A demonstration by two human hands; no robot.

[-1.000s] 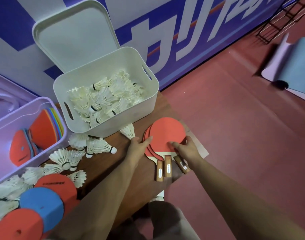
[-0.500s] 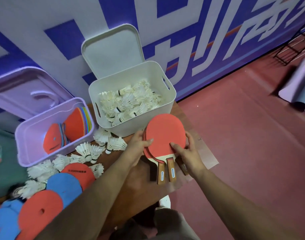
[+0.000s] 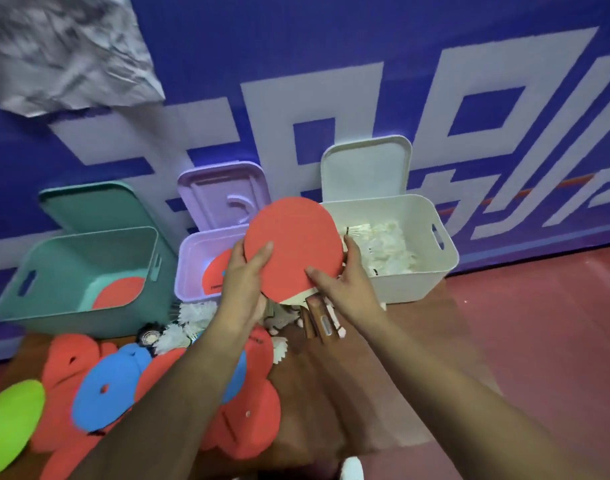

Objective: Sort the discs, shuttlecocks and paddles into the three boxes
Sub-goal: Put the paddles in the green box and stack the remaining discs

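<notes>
Gripping red-faced paddles (image 3: pixel 293 247), wooden handles, both hands

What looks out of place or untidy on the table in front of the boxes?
On the table, discs lie in a loose overlapping heap with shuttlecocks scattered among them, unsorted. A dark round thing beside the shuttlecocks seems to fit none of the three kinds; I cannot tell what it is.
</notes>
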